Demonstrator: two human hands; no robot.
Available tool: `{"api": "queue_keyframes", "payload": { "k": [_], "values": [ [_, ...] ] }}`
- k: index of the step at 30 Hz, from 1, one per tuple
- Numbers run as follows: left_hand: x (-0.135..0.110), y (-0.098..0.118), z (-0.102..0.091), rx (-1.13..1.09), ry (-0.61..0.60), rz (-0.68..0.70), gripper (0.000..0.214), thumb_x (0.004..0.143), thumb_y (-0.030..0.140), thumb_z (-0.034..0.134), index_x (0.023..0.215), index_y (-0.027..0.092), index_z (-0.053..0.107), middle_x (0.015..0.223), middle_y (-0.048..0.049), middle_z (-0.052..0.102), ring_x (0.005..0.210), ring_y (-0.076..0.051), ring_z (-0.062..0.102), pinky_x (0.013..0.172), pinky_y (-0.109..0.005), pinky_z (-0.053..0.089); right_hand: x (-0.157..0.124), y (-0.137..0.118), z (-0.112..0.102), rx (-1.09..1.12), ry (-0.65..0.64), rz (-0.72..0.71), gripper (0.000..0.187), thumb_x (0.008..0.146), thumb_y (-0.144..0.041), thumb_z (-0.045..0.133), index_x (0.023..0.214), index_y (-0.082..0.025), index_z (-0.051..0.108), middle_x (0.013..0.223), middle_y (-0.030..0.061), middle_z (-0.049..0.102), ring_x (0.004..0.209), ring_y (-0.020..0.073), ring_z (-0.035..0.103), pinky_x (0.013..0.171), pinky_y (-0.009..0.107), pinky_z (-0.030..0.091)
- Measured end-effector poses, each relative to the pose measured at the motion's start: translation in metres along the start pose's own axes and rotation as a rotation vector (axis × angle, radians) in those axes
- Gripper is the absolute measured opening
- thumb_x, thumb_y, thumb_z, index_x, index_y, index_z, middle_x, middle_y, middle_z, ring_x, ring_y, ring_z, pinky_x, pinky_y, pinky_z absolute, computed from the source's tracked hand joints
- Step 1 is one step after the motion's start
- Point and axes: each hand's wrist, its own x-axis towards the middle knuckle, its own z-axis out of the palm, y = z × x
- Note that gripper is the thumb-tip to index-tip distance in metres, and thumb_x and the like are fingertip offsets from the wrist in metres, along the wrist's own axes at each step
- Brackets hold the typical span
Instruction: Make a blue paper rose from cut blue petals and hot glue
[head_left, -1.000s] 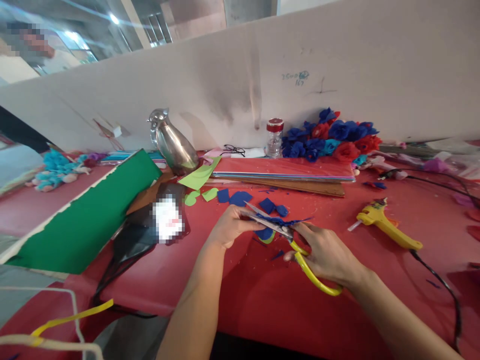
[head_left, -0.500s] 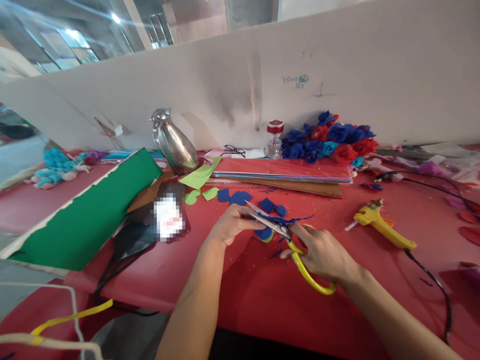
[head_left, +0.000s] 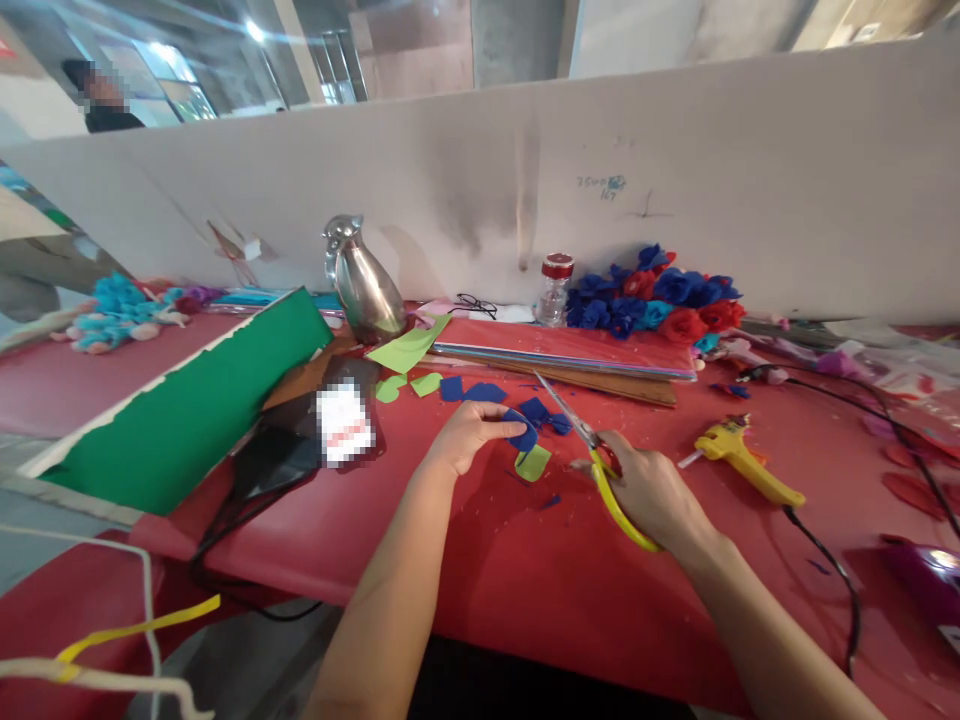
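Note:
Between the thumb and fingers of my left hand (head_left: pixel 469 433) is a rounded piece of blue paper (head_left: pixel 520 432). My right hand (head_left: pixel 649 490) grips yellow-handled scissors (head_left: pixel 616 508), whose blades point up and away, apart from the paper. A light green paper piece (head_left: pixel 532 464) lies just below the held blue one. Several blue cut pieces (head_left: pixel 484 392) are spread on the red table beyond my hands. Two green cut pieces (head_left: pixel 427 384) and a larger green sheet (head_left: pixel 409 346) are farther left.
A yellow glue gun (head_left: pixel 742 462) with its cord lies to the right. Along the wall stand a metal jug (head_left: pixel 367 285), a red-lidded jar (head_left: pixel 555 292) and blue and red paper flowers (head_left: pixel 660 295). A stack of coloured sheets (head_left: pixel 570 345) lies behind. A green board (head_left: pixel 187 410) sits left.
The scissors have drawn away from the paper to the right, their blades now turned more upright. The blue strip by the blades is gone from there. The camera view has shifted slightly.

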Motion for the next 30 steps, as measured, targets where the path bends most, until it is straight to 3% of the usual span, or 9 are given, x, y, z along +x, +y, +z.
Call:
{"api": "queue_keyframes", "payload": {
  "k": [3, 6, 10, 13, 17, 20, 22, 26, 30],
  "values": [
    [0.007, -0.008, -0.002, -0.066, 0.095, 0.019, 0.018, 0.055, 0.028, 0.077, 0.066, 0.015, 0.071, 0.068, -0.0025, 0.069, 0.068, -0.013, 0.060, 0.078, -0.028, 0.043, 0.000, 0.005, -0.001, -0.116, -0.094, 0.189, 0.041, 0.088, -0.050, 0.036, 0.105, -0.016, 0.055, 0.067, 0.0138, 0.068, 0.064, 0.0312, 0.067, 0.048, 0.028, 0.033],
    [0.016, -0.017, -0.006, -0.149, 0.279, 0.013, 0.021, 0.052, 0.026, 0.078, 0.067, 0.015, 0.069, 0.068, -0.0011, 0.067, 0.066, -0.011, 0.058, 0.070, -0.025, 0.042, -0.007, 0.011, 0.000, -0.133, -0.141, 0.283, 0.042, 0.088, -0.051, 0.036, 0.105, -0.016, 0.053, 0.072, 0.0145, 0.068, 0.068, 0.0301, 0.067, 0.050, 0.028, 0.035],
    [0.025, -0.022, -0.013, -0.305, 0.552, 0.025, 0.026, 0.047, 0.027, 0.080, 0.067, 0.015, 0.067, 0.060, 0.0025, 0.063, 0.055, -0.006, 0.052, 0.058, -0.020, 0.037, -0.019, 0.014, -0.005, -0.175, -0.173, 0.283, 0.034, 0.088, -0.038, 0.037, 0.107, -0.015, 0.052, 0.074, 0.0138, 0.067, 0.068, 0.0284, 0.067, 0.051, 0.030, 0.038],
    [0.026, -0.021, -0.019, -0.417, 0.679, 0.049, 0.029, 0.046, 0.028, 0.081, 0.066, 0.016, 0.065, 0.057, 0.0042, 0.060, 0.052, -0.005, 0.051, 0.057, -0.019, 0.037, -0.021, 0.007, -0.018, -0.285, -0.129, 0.213, 0.027, 0.086, -0.029, 0.041, 0.102, -0.017, 0.058, 0.085, 0.0157, 0.066, 0.078, 0.0323, 0.065, 0.054, 0.034, 0.042],
    [0.026, -0.021, -0.020, -0.436, 0.706, 0.068, 0.031, 0.045, 0.031, 0.081, 0.067, 0.016, 0.064, 0.056, 0.0041, 0.060, 0.053, -0.006, 0.053, 0.057, -0.019, 0.039, 0.000, -0.019, -0.025, -0.238, -0.007, 0.072, 0.027, 0.086, -0.027, 0.044, 0.106, -0.020, 0.061, 0.102, 0.0160, 0.060, 0.091, 0.0307, 0.061, 0.060, 0.034, 0.045],
    [0.025, -0.023, -0.017, -0.422, 0.701, 0.093, 0.033, 0.044, 0.033, 0.081, 0.066, 0.016, 0.065, 0.057, 0.0030, 0.060, 0.054, -0.008, 0.054, 0.056, -0.020, 0.039, 0.026, -0.044, -0.010, -0.097, -0.020, -0.013, 0.039, 0.085, -0.026, 0.047, 0.124, -0.026, 0.049, 0.118, 0.0129, 0.055, 0.088, 0.0252, 0.062, 0.061, 0.030, 0.046],
    [0.024, -0.024, -0.014, -0.441, 0.703, 0.116, 0.033, 0.043, 0.033, 0.081, 0.066, 0.015, 0.065, 0.057, 0.0032, 0.060, 0.054, -0.008, 0.054, 0.056, -0.021, 0.040, 0.040, -0.053, 0.005, -0.074, -0.055, -0.031, 0.042, 0.085, -0.023, 0.049, 0.127, -0.024, 0.048, 0.112, 0.0125, 0.059, 0.088, 0.0247, 0.063, 0.063, 0.030, 0.046],
    [0.016, -0.016, -0.017, -0.505, 0.708, 0.162, 0.031, 0.043, 0.029, 0.081, 0.066, 0.015, 0.064, 0.058, 0.0036, 0.061, 0.055, -0.007, 0.054, 0.058, -0.020, 0.040, 0.052, -0.046, 0.021, 0.031, -0.044, -0.014, 0.030, 0.085, -0.013, 0.044, 0.110, -0.016, 0.060, 0.099, 0.0122, 0.066, 0.093, 0.0212, 0.063, 0.075, 0.028, 0.045],
    [0.000, 0.011, -0.029, -0.491, 0.708, 0.259, 0.029, 0.045, 0.028, 0.081, 0.066, 0.016, 0.064, 0.061, 0.0021, 0.062, 0.057, -0.007, 0.055, 0.059, -0.020, 0.041, 0.042, -0.048, 0.015, 0.187, 0.109, -0.028, 0.024, 0.083, -0.013, 0.045, 0.099, -0.014, 0.064, 0.095, 0.0100, 0.068, 0.089, 0.0184, 0.063, 0.079, 0.026, 0.045]
  ]
}}
